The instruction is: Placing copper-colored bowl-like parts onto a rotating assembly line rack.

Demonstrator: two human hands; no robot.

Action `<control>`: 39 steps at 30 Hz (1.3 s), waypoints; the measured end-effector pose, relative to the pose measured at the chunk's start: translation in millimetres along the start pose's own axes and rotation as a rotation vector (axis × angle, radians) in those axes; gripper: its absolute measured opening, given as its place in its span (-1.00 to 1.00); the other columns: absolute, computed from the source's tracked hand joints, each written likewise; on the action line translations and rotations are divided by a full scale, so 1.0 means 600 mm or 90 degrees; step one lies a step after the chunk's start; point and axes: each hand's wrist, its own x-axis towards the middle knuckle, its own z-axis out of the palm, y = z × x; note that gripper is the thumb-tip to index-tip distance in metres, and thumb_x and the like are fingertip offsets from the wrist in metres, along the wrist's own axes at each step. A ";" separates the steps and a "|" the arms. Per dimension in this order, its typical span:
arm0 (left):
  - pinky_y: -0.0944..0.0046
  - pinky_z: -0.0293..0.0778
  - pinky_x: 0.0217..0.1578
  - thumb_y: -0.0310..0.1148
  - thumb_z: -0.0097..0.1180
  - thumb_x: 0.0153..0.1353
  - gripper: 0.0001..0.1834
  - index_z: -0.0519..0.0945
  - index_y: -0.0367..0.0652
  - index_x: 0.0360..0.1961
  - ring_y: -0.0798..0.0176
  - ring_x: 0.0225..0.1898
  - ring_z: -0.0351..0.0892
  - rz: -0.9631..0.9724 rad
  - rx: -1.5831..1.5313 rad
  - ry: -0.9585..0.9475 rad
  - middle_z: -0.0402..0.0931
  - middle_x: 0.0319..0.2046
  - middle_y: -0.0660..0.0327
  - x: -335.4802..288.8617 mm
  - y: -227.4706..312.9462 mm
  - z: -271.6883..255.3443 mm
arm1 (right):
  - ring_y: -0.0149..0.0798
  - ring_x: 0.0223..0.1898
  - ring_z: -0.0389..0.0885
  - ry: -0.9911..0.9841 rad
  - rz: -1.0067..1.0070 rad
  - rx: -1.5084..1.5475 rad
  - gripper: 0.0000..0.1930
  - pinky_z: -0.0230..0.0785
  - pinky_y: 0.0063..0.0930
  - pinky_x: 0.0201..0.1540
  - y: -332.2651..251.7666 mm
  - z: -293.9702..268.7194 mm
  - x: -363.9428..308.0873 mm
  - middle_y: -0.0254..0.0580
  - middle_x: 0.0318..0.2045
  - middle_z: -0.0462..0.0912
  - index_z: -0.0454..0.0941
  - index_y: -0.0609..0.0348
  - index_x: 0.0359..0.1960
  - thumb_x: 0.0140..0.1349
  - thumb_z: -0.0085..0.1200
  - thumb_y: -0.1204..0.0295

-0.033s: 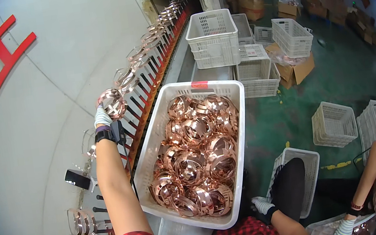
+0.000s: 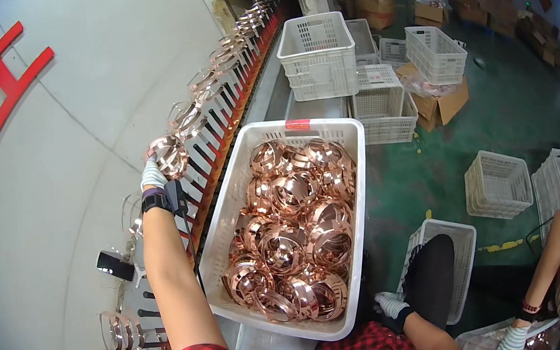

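Observation:
My left hand (image 2: 153,174), in a striped white glove with a dark wristband, is raised to the line of black pegs (image 2: 211,133) along the white wall. It grips a shiny copper-coloured ring (image 2: 168,155) at peg height. Below it stands a white plastic crate (image 2: 355,186) heaped with several copper rings (image 2: 296,237). My right hand (image 2: 387,303), also gloved, is low by the crate's near right corner, next to a dark trouser leg (image 2: 434,275). Its fingers are too small to read.
More rings hang on pegs up the conveyor (image 2: 242,33) toward an opening and below my arm (image 2: 122,333). Empty white crates (image 2: 316,48) (image 2: 499,183) and cardboard boxes (image 2: 444,98) stand on the green floor. Another person's arm (image 2: 556,258) reaches in at the lower right.

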 end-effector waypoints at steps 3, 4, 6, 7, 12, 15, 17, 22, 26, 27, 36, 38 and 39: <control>-0.13 0.45 -0.27 -0.18 -0.09 0.03 -0.48 0.29 -0.23 0.00 -0.08 -0.23 0.48 0.068 0.133 0.080 0.39 -0.14 -0.07 -0.015 0.015 -0.047 | -0.31 -0.53 0.47 -0.016 -0.008 -0.028 -0.74 0.38 -0.48 -0.53 0.002 0.007 0.006 -0.21 -0.44 0.49 0.40 0.21 -0.16 0.13 -0.14 0.39; -0.11 0.45 -0.26 -0.24 -0.06 0.00 -0.48 0.29 -0.26 0.00 -0.08 -0.25 0.49 0.149 0.215 0.151 0.40 -0.16 -0.08 -0.021 0.023 -0.063 | -0.28 -0.52 0.48 -0.030 -0.010 -0.033 -0.73 0.40 -0.46 -0.54 0.005 0.009 0.013 -0.21 -0.43 0.48 0.39 0.19 -0.14 0.13 -0.14 0.39; 0.11 0.48 -0.21 -0.58 -0.16 -0.04 -0.51 0.29 -0.23 0.03 0.07 -0.16 0.47 0.148 0.100 0.210 0.42 -0.17 -0.04 -0.109 0.025 0.043 | -0.28 -0.52 0.48 -0.021 -0.003 -0.019 -0.72 0.40 -0.46 -0.54 0.017 -0.002 0.015 -0.20 -0.42 0.48 0.38 0.20 -0.13 0.13 -0.14 0.39; 0.18 0.47 -0.19 -0.60 -0.14 -0.04 -0.52 0.30 -0.26 0.01 0.11 -0.17 0.47 0.380 0.409 0.250 0.42 -0.17 -0.02 -0.116 0.043 0.025 | -0.27 -0.52 0.48 -0.044 -0.008 -0.021 -0.72 0.40 -0.46 -0.54 0.015 0.003 0.019 -0.20 -0.41 0.49 0.38 0.20 -0.13 0.13 -0.14 0.38; 0.30 0.40 -0.13 -0.50 -0.07 0.02 -0.60 0.32 -0.27 -0.04 0.21 -0.17 0.43 0.399 0.448 -0.186 0.41 -0.15 0.11 -0.209 0.028 0.177 | -0.31 -0.49 0.47 -0.030 -0.035 -0.005 -0.71 0.36 -0.46 -0.51 0.013 -0.014 0.020 -0.20 -0.40 0.50 0.40 0.21 -0.12 0.13 -0.14 0.38; 0.26 0.40 -0.15 -0.46 -0.18 0.12 -0.66 0.33 -0.25 -0.04 0.19 -0.19 0.42 0.306 0.307 -0.427 0.41 -0.16 0.17 -0.175 -0.022 0.142 | -0.32 -0.48 0.47 -0.038 -0.041 0.023 -0.72 0.36 -0.47 -0.50 0.008 -0.008 0.022 -0.21 -0.40 0.50 0.40 0.20 -0.12 0.13 -0.14 0.39; 0.25 0.40 -0.17 -0.35 -0.08 0.09 -0.61 0.33 -0.24 -0.03 0.18 -0.21 0.42 -0.020 0.210 -0.451 0.41 -0.17 0.16 -0.144 -0.090 0.083 | -0.32 -0.47 0.47 -0.037 -0.057 0.059 -0.72 0.36 -0.47 -0.47 0.002 0.000 0.011 -0.22 -0.40 0.50 0.40 0.19 -0.13 0.14 -0.13 0.38; 0.25 0.32 -0.10 -0.40 0.02 -0.05 -0.45 0.28 -0.22 0.05 0.08 -0.15 0.42 0.128 0.998 -0.185 0.39 -0.09 0.00 -0.238 -0.169 0.027 | -0.32 -0.47 0.47 -0.065 -0.062 0.095 -0.76 0.36 -0.47 -0.46 -0.004 -0.013 -0.002 -0.24 -0.42 0.50 0.41 0.18 -0.17 0.15 -0.13 0.38; 0.33 0.34 -0.17 -0.41 0.00 -0.03 -0.46 0.27 -0.22 0.05 0.14 -0.20 0.45 0.217 0.948 -0.219 0.44 -0.16 -0.01 -0.263 -0.151 0.017 | -0.34 -0.50 0.47 -0.064 -0.054 0.068 -0.77 0.35 -0.48 -0.49 0.001 -0.019 0.013 -0.25 -0.45 0.50 0.42 0.18 -0.20 0.14 -0.12 0.38; 0.32 0.34 -0.19 -0.39 -0.01 -0.01 -0.48 0.28 -0.22 0.05 0.16 -0.21 0.45 0.217 0.912 -0.207 0.45 -0.19 -0.02 -0.275 -0.156 0.023 | -0.34 -0.51 0.47 -0.063 -0.048 0.043 -0.78 0.35 -0.48 -0.50 0.009 -0.023 0.024 -0.25 -0.45 0.50 0.42 0.17 -0.20 0.15 -0.12 0.38; 0.32 0.27 -0.05 -0.31 -0.01 0.09 -0.51 0.28 -0.34 0.02 0.17 -0.06 0.36 0.197 0.575 -0.165 0.37 -0.08 0.02 -0.291 -0.259 0.033 | -0.33 -0.51 0.48 -0.060 -0.028 0.063 -0.77 0.38 -0.47 -0.51 0.010 -0.006 0.022 -0.27 -0.46 0.49 0.40 0.15 -0.18 0.14 -0.13 0.38; 0.33 0.29 -0.07 -0.33 -0.01 0.09 -0.53 0.30 -0.32 0.02 0.21 -0.10 0.37 0.226 0.414 -0.140 0.38 -0.10 0.06 -0.273 -0.278 0.020 | -0.33 -0.51 0.48 -0.071 -0.001 0.060 -0.78 0.38 -0.48 -0.51 0.008 -0.006 0.020 -0.26 -0.46 0.49 0.40 0.15 -0.18 0.15 -0.14 0.39; 0.35 0.32 -0.12 -0.35 -0.02 0.10 -0.56 0.31 -0.31 0.00 0.25 -0.14 0.38 0.211 0.358 -0.107 0.39 -0.13 0.10 -0.264 -0.281 0.009 | -0.33 -0.52 0.48 -0.074 -0.010 0.056 -0.79 0.37 -0.48 -0.51 0.006 -0.005 0.021 -0.26 -0.46 0.49 0.40 0.15 -0.18 0.16 -0.14 0.40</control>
